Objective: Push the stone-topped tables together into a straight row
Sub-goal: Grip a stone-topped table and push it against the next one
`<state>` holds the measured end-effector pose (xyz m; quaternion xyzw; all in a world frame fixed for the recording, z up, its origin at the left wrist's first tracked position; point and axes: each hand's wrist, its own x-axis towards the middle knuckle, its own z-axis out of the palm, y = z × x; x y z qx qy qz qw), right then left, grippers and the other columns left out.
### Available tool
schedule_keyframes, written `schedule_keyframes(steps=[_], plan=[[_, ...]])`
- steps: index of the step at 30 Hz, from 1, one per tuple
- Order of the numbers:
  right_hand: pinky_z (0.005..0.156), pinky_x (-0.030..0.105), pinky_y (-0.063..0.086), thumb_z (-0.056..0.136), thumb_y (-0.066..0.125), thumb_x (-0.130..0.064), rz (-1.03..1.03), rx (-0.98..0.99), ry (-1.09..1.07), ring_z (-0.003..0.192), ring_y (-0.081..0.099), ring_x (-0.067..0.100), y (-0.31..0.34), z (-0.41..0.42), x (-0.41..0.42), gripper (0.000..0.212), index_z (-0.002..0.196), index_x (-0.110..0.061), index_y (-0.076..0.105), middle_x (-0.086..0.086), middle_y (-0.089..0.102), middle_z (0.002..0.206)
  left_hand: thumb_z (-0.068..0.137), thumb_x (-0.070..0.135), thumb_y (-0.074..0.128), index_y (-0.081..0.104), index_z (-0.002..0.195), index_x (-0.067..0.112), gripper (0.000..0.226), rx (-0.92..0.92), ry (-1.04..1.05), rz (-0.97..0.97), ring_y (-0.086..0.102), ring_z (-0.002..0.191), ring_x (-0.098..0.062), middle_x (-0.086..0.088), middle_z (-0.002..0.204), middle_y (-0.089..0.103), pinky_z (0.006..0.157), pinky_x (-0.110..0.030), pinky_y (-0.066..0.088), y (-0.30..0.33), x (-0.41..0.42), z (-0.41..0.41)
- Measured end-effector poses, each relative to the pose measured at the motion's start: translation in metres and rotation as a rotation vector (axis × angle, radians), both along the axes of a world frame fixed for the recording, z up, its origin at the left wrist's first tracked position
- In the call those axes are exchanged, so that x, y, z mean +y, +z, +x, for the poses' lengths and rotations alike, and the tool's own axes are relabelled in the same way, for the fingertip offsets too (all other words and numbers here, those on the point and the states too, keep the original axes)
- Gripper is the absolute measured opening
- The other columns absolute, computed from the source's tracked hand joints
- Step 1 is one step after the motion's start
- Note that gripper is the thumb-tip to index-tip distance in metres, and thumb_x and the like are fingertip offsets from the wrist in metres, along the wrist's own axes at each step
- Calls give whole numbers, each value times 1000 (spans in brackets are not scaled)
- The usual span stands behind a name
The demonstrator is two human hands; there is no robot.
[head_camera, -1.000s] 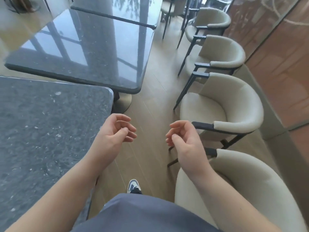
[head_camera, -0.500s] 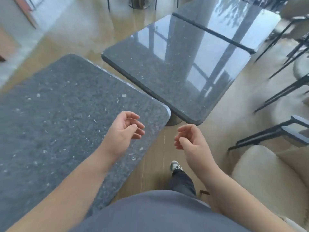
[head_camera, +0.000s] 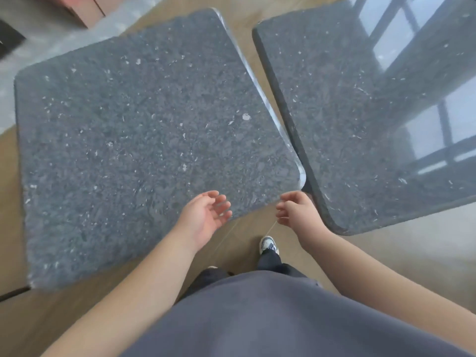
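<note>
Two dark speckled stone-topped tables fill the view. The left table lies askew, and a wedge-shaped gap of floor separates it from the right table, narrowing towards me until their near corners almost meet. My left hand hovers over the left table's near edge with fingers loosely curled, holding nothing. My right hand hangs just off that table's near right corner, beside the right table's edge, fingers loosely curled and empty. Whether either hand touches stone I cannot tell.
Wooden floor lies under me, with my shoe on it. A reddish-brown box or cabinet stands at the far left on pale floor. Window reflections gleam on the right table's top.
My view has swung left and down, away from the cream chairs, until both table tops lie below me. Both hands have stayed raised and loosely curled, ending by the left table's near corner.
</note>
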<state>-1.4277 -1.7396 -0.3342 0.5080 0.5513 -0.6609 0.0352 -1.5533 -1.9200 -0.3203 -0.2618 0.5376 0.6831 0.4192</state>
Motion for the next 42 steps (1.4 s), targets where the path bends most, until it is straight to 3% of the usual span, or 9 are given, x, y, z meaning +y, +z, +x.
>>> schedule_keyframes(steps=[6,9,12,14,18,22,26,35,42], plan=[[79,37,55,100,41,-8,-277,-194,-16,79,61,22,-54,-2,10,14,108,-6,52,10,58,94,96,3,40,55,94,6,15,-224,112,-86,65,83,-26,-11,90,63,78,-42,55,-51,-15,18],[90,42,55,102,46,-15,-465,-201,-72,99,65,26,-78,-5,11,30,130,-2,48,16,61,123,99,11,44,54,100,1,13,-355,226,-102,63,97,-30,-15,102,61,83,-43,54,-72,-20,28],[108,47,45,103,52,-26,-623,-122,-213,129,53,32,-93,-12,13,55,151,-8,32,19,47,146,100,22,53,36,140,-5,50,-465,397,-37,49,129,-36,-25,139,47,108,-46,43,-88,-16,33],[113,46,41,101,55,-32,-688,-49,-313,140,44,32,-102,-19,16,62,154,-13,28,16,42,150,99,28,57,18,153,1,72,-471,520,-16,37,140,-37,-28,151,33,115,-46,35,-95,-6,31],[111,41,43,96,62,-39,-724,47,-501,129,56,27,-113,-35,25,42,126,-10,57,10,58,138,96,43,58,32,150,10,68,-350,757,11,38,141,-32,-19,151,38,118,-45,30,-115,18,26],[102,50,51,85,76,-39,-754,87,-667,113,65,31,-122,-55,34,58,132,-11,55,12,65,128,92,49,61,49,137,13,59,-287,873,59,56,122,-32,-14,132,57,110,-50,41,-129,28,21],[97,53,53,83,79,-33,-762,85,-699,109,67,33,-134,-60,37,58,132,-13,55,13,69,121,92,44,65,56,123,11,46,-259,880,72,63,113,-32,-13,125,64,103,-52,47,-141,32,17],[74,51,60,87,75,-31,-744,76,-627,106,67,34,-137,-54,41,57,134,-9,51,16,67,126,91,44,64,54,129,8,54,-263,775,105,60,117,-34,-17,128,62,101,-53,49,-158,15,18],[79,56,60,89,73,-30,-685,92,-590,108,66,36,-137,-49,39,57,135,-8,49,17,66,126,93,46,60,56,115,4,47,-245,718,115,57,120,-33,-17,130,60,106,-52,44,-153,12,18]])
